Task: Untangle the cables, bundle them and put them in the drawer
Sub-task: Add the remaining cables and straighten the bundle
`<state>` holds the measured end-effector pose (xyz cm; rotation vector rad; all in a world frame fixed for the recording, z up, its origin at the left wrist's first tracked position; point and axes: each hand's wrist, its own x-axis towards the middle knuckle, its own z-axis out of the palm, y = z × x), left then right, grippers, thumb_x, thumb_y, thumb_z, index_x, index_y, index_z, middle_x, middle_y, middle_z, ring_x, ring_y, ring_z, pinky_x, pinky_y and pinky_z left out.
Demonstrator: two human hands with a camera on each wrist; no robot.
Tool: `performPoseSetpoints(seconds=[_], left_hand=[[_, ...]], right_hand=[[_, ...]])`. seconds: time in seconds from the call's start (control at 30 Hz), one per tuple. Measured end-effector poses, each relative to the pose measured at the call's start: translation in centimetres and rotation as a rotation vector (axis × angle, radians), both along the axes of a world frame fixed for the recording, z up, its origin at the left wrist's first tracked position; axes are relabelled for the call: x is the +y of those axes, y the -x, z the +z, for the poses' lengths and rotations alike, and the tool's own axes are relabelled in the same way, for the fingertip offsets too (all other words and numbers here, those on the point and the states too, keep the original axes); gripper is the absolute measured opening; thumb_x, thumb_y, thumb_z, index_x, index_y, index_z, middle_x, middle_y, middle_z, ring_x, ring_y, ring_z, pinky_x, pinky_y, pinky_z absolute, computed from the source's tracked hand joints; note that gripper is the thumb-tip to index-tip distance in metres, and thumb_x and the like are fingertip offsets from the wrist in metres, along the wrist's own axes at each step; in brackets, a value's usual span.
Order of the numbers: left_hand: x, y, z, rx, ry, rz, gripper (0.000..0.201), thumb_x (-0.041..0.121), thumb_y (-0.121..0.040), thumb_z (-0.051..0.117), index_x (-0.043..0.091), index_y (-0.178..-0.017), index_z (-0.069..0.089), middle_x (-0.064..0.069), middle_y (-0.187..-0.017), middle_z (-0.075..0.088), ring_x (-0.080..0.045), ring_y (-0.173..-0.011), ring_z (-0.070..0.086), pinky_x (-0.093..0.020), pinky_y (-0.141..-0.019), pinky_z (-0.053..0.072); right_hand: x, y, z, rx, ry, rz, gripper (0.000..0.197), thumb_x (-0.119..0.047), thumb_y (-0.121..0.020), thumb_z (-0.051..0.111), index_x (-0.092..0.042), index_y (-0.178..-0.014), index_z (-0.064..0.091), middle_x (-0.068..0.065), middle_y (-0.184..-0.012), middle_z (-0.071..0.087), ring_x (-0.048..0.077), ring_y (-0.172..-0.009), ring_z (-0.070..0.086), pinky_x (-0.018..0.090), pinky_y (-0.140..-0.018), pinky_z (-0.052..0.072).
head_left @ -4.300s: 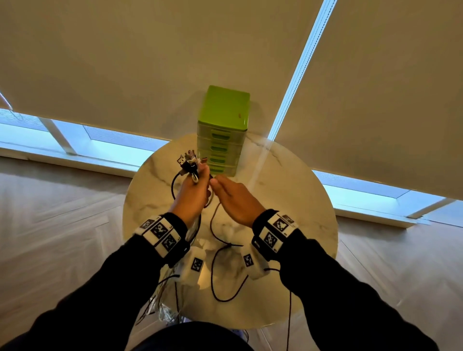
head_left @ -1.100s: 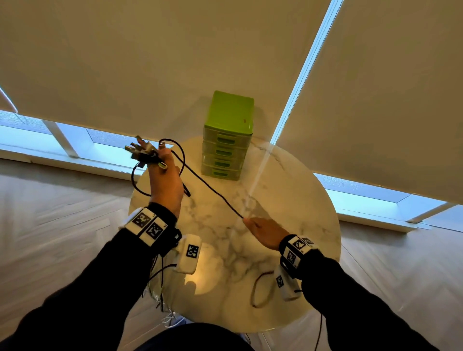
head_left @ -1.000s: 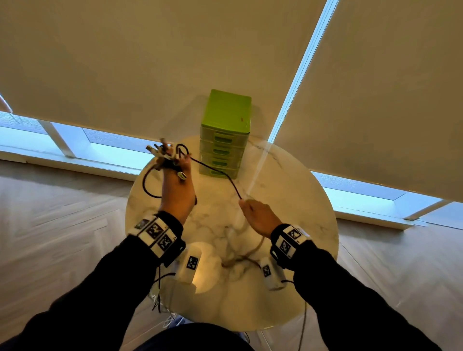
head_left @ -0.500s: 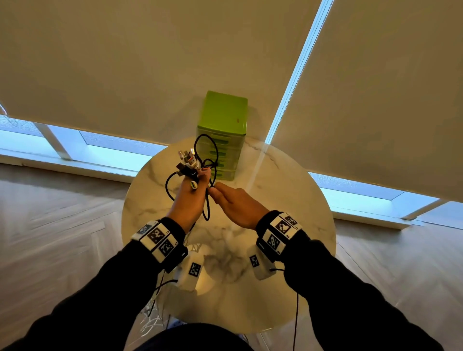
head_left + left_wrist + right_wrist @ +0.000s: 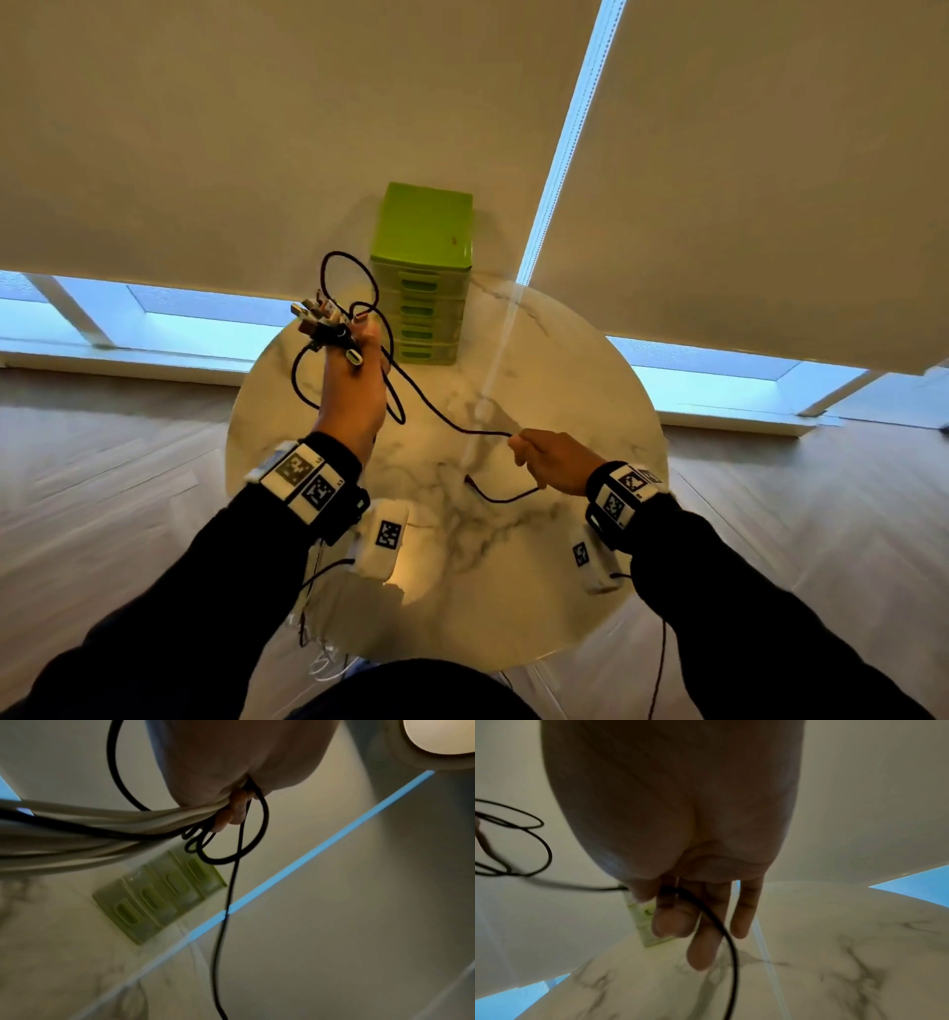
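Up near the middle of the head view, the left hand (image 5: 354,390) is raised over the far left part of the round marble table (image 5: 575,390), its fingers curled tight round a bunch of cables (image 5: 107,829). A cluster of plugs (image 5: 321,324) sticks out above the fist, and in the left wrist view pale and dark cords run together out of the grip toward the left edge of the frame. Loops of one black cable (image 5: 436,411) arc above and below this hand, then the cable runs loosely down toward the right side of the frame to the right hand (image 5: 552,457). That hand is held low over the table right of centre; in the right wrist view the cable passes between thumb and forefinger, pinched there, while the other fingers (image 5: 741,914) lie nearly straight. Its loose end curls on the marble just left of the right wrist. Behind the left hand, at the table's far edge, stands the green drawer unit (image 5: 421,277), all its drawers closed.
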<state>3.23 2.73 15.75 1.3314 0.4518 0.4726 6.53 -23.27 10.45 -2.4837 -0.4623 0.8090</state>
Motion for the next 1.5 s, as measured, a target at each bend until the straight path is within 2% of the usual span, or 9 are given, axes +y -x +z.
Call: performPoseSetpoints(seconds=[0.3,0.63,0.77,0.9,0.97,1.03,1.13,1.2,1.5], left_hand=[[-14.0,0.2,-0.1,0.030,-0.071,-0.413,0.043,0.044,-0.105,0.044,0.006,-0.125,0.052,0.008,-0.067,0.044,0.001,-0.053,0.042,-0.019,-0.055,0.038],[-26.0,1.3,0.4,0.019,-0.085,-0.750,0.059,0.044,-0.106,0.043,-0.012,-0.125,0.048,0.003,-0.070,0.040,0.000,-0.054,0.043,-0.011,-0.054,0.038],[-29.1,2.1,-0.2,0.042,-0.067,-0.816,0.049,0.040,-0.107,0.044,-0.007,-0.117,0.051,0.007,-0.066,0.039,-0.005,-0.058,0.039,-0.020,-0.059,0.037],[-31.8,3.6,0.3,0.049,-0.080,-0.933,0.031,0.038,-0.107,0.045,0.014,-0.090,0.052,-0.002,-0.063,0.046,-0.011,-0.055,0.046,-0.029,-0.058,0.040],[-32.9,4.0,0.6,0.084,-0.078,-0.960,0.048,0.040,-0.106,0.046,-0.006,-0.113,0.055,-0.034,-0.097,0.060,-0.041,-0.092,0.064,-0.054,-0.085,0.051],[-33.7,4.2,0.8,0.139,-0.066,-0.982,0.063,0.042,-0.105,0.046,-0.015,-0.131,0.044,-0.043,-0.128,0.048,-0.053,-0.120,0.044,-0.061,-0.105,0.038],[-34.3,3.8,0.8,0.136,-0.079,-1.020,0.053,0.046,-0.104,0.048,-0.005,-0.117,0.057,-0.037,-0.097,0.053,-0.048,-0.085,0.055,-0.058,-0.084,0.050],[-34.6,3.4,0.8,0.085,-0.045,-1.036,0.034,0.047,-0.103,0.050,0.015,-0.094,0.058,-0.008,-0.068,0.042,-0.019,-0.058,0.042,-0.036,-0.060,0.042],[-34.2,0.0,0.5,0.013,-0.176,-0.954,0.031,0.052,-0.103,0.045,0.025,-0.088,0.051,0.013,-0.061,0.048,-0.018,-0.066,0.044,-0.041,-0.070,0.039]], right_hand=[[-8.5,5.0,2.2,0.096,-0.002,-0.004,0.033,-0.047,-0.091,0.066,-0.028,-0.117,0.056,0.007,-0.086,0.071,0.016,-0.073,0.066,0.036,-0.081,0.054],[-20.0,13.9,-0.7,0.058,-0.095,-0.528,0.027,-0.026,-0.105,0.036,-0.018,-0.090,0.057,0.002,-0.073,0.055,0.015,-0.061,0.052,0.031,-0.068,0.052],[-22.1,15.2,-1.1,0.029,-0.082,-0.621,0.017,-0.035,-0.102,0.050,-0.025,-0.114,0.056,0.001,-0.106,0.066,0.018,-0.093,0.064,0.032,-0.086,0.051],[-21.4,15.0,-0.3,0.045,-0.345,-0.621,0.063,-0.037,-0.092,0.068,-0.036,-0.145,0.033,-0.001,-0.134,0.055,0.016,-0.113,0.062,0.029,-0.092,0.050],[-21.1,14.4,-0.1,0.003,-0.465,-0.641,0.064,-0.036,-0.093,0.069,-0.037,-0.146,0.033,-0.004,-0.137,0.053,0.013,-0.117,0.060,0.030,-0.096,0.051],[-21.1,14.0,-0.1,-0.092,-0.479,-0.637,0.041,-0.035,-0.096,0.063,-0.034,-0.134,0.048,-0.010,-0.129,0.060,0.006,-0.118,0.059,0.036,-0.103,0.049],[-21.5,13.8,0.5,-0.150,-0.503,-0.611,0.015,-0.026,-0.102,0.055,-0.026,-0.116,0.061,-0.011,-0.112,0.067,0.000,-0.107,0.062,0.028,-0.100,0.049],[-21.9,13.9,1.3,-0.093,-0.596,-0.654,0.014,-0.025,-0.104,0.049,-0.017,-0.110,0.060,-0.003,-0.103,0.072,0.003,-0.098,0.068,0.024,-0.093,0.052],[-30.0,14.2,-1.9,-0.115,-0.355,-1.066,0.017,-0.025,-0.104,0.044,-0.017,-0.100,0.058,0.006,-0.078,0.075,0.024,-0.076,0.071,0.046,-0.083,0.057]])
